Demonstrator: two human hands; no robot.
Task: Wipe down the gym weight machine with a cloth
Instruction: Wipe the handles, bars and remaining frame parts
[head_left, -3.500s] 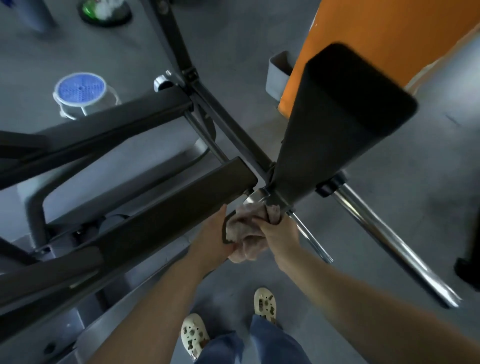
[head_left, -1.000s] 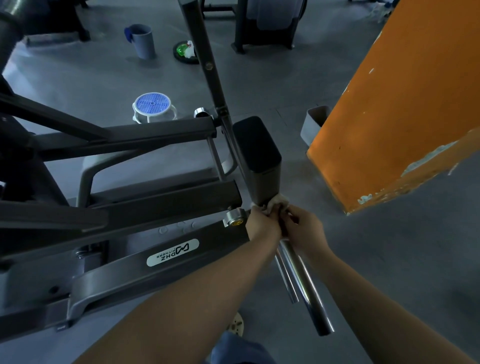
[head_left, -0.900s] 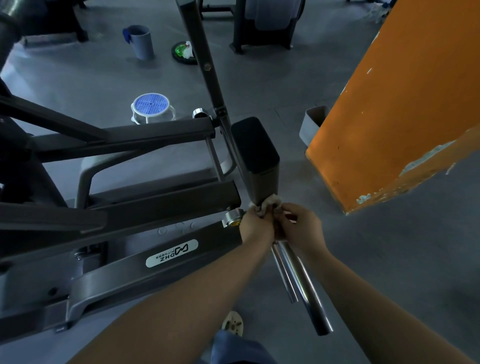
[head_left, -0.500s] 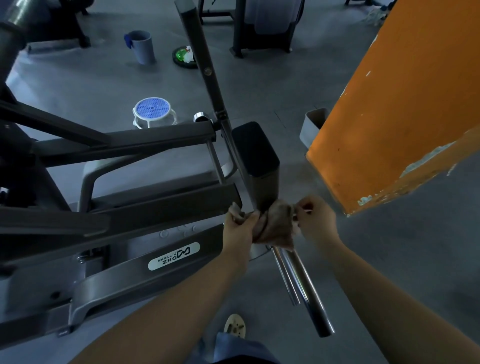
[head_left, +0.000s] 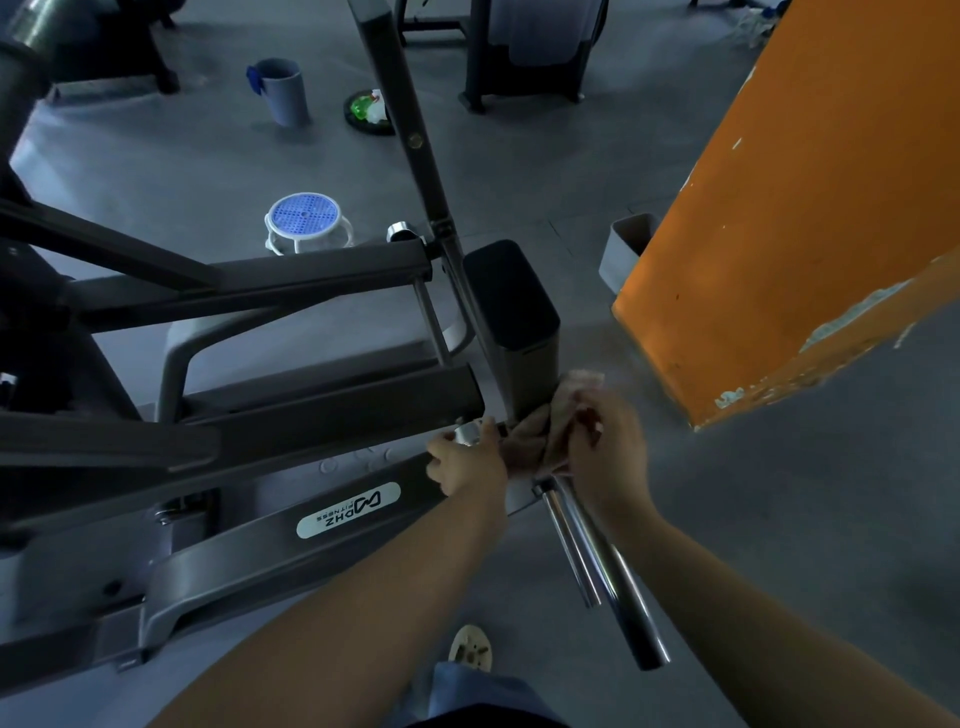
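Now both hands at base of dark upright post (head_left: 524, 332) on weight machine (head_left: 291, 395). Cloth (head_left: 540, 436) bunched against post foot, just above chrome bar (head_left: 608, 566). Right hand (head_left: 605, 447) curled round cloth, pressing it to post. Left hand (head_left: 465, 460) touching cloth's left edge beside silver cap (head_left: 467, 433), fingers bent; grip on cloth unclear. Blue-lidded container (head_left: 306, 223), grey cup (head_left: 283, 91) on floor behind. Orange pillar (head_left: 810, 218) right.
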